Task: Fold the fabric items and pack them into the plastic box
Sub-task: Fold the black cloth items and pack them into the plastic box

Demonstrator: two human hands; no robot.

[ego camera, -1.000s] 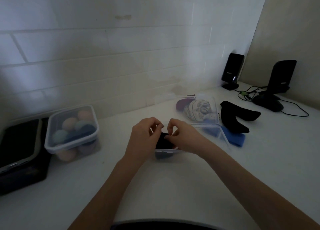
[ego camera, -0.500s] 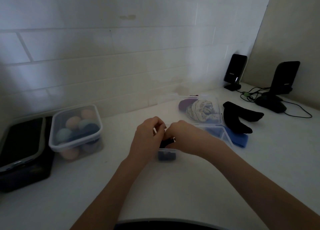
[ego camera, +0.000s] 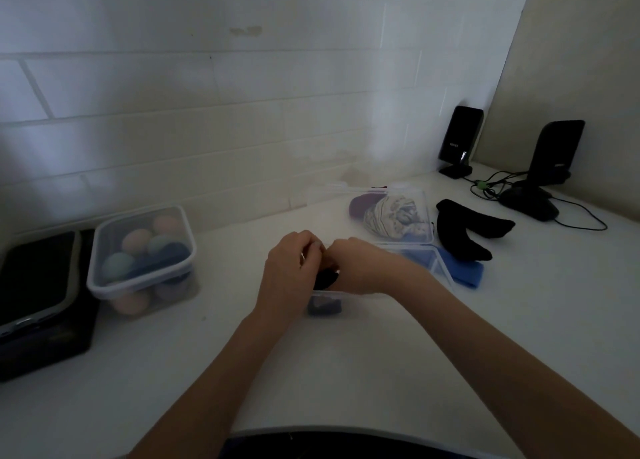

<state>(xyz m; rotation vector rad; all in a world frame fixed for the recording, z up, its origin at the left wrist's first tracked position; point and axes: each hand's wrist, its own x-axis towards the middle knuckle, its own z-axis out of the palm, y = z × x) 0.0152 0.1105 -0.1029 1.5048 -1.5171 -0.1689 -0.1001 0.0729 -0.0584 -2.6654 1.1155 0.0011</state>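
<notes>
A clear plastic box [ego camera: 441,268] stands open at the middle of the white counter, with a dark folded item [ego camera: 325,308] showing through its near wall. My left hand [ego camera: 289,271] and my right hand [ego camera: 360,268] meet over the box's left end, both pinching a small black fabric piece [ego camera: 325,278]. Blue cloth [ego camera: 464,273] lies in and beside the box's right end. A pair of black socks [ego camera: 464,226] lies to the right. The box's lid [ego camera: 429,213] lies behind, over patterned and purple fabrics [ego camera: 391,213].
A closed clear container [ego camera: 138,251] with rolled pastel fabrics sits at the left, next to a black case [ego camera: 38,292]. Two black speakers [ego camera: 459,140] and cables [ego camera: 581,216] stand at the back right. A tiled wall runs behind.
My hands have drawn closer together and dropped slightly over the box, closing on the black fabric piece. Everything else on the counter is where it was.
</notes>
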